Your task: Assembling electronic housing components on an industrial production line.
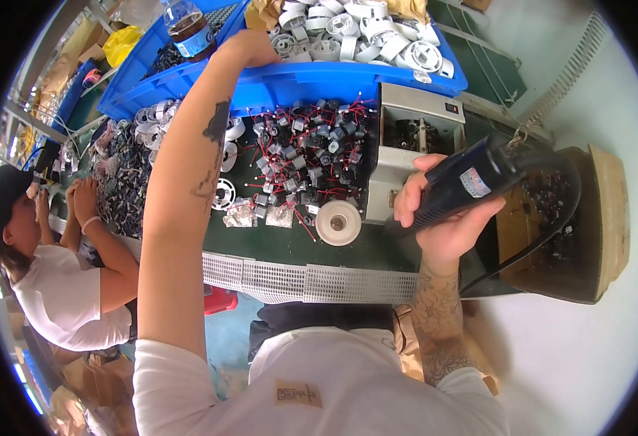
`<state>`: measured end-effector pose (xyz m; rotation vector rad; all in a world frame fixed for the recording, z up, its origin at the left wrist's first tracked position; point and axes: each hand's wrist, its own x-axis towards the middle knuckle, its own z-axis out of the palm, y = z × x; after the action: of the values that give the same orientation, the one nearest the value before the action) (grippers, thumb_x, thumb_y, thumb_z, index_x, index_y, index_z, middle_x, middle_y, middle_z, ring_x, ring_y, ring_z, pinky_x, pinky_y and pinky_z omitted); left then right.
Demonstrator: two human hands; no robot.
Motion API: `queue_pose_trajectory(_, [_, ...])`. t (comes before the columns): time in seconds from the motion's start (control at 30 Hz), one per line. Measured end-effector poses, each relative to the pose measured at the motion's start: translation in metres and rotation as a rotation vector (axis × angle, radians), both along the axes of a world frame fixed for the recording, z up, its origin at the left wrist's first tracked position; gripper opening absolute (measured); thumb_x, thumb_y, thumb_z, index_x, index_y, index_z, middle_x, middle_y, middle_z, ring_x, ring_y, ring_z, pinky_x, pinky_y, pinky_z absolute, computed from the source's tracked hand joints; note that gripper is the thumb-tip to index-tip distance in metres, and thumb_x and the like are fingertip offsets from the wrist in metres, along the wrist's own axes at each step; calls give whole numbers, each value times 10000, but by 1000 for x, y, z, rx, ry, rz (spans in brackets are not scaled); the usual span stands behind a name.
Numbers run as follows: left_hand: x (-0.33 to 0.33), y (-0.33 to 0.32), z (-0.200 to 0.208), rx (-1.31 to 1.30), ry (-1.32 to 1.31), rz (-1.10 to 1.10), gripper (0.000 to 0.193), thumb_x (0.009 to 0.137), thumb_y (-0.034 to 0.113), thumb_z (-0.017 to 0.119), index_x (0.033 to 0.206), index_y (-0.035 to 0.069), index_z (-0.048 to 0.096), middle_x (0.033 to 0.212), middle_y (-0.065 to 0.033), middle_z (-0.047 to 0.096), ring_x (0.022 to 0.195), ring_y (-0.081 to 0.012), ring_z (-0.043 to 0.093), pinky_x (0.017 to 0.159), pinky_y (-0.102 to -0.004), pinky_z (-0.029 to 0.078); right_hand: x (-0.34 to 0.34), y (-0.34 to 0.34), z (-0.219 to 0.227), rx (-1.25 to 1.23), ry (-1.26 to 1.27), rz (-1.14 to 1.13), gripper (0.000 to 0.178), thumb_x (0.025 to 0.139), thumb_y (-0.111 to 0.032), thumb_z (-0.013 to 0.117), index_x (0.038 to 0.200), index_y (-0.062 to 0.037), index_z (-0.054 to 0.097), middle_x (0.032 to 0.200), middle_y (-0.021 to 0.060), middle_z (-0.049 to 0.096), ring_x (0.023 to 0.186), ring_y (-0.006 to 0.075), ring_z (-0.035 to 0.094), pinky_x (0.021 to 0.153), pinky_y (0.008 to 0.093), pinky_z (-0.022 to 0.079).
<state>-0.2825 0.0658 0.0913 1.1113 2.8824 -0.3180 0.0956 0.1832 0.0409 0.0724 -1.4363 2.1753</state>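
Note:
My left arm stretches far forward, and my left hand [252, 48] is over the near rim of a blue bin [348, 81] heaped with white round plastic housings [333, 29]. Its fingertips are hidden among the housings, so what they hold, if anything, does not show. My right hand [450, 218] is wrapped round a black electric screwdriver [471, 178] that hangs from a coiled spring [570, 69]. Between my arms, a single white round housing [338, 222] lies at the table's near side. Behind it spreads a pile of small motors with red wires [304, 149].
A grey screw feeder [413, 102] stands beside the motors. To the right is an open cardboard box [602, 240] with small parts inside. A drink bottle [188, 33] sits in the left blue bin. At left, a co-worker in white [71, 291] handles parts at the table.

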Motion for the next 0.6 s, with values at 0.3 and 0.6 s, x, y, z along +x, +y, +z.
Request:
queue_pose_trajectory(0.3, [231, -52, -3, 850, -384, -441, 439, 721, 256, 797, 1019, 21, 576, 912, -150, 616, 840, -339, 623, 766, -426, 500, 8, 7, 10, -41, 55, -8, 1078, 765, -901, 172, 1194, 35, 491, 679, 78, 548, 490, 177, 489, 475, 318, 408])
queue_pose_trajectory(0.6, [297, -68, -67, 776, -203, -469, 546, 680, 185, 815, 1183, 81, 629, 1191, -131, 570, 1060, -324, 545, 888, -425, 464, 5, 4, 8, -72, 117, 52, 1091, 763, -903, 171, 1221, 36, 484, 692, 84, 555, 512, 179, 502, 498, 319, 421])
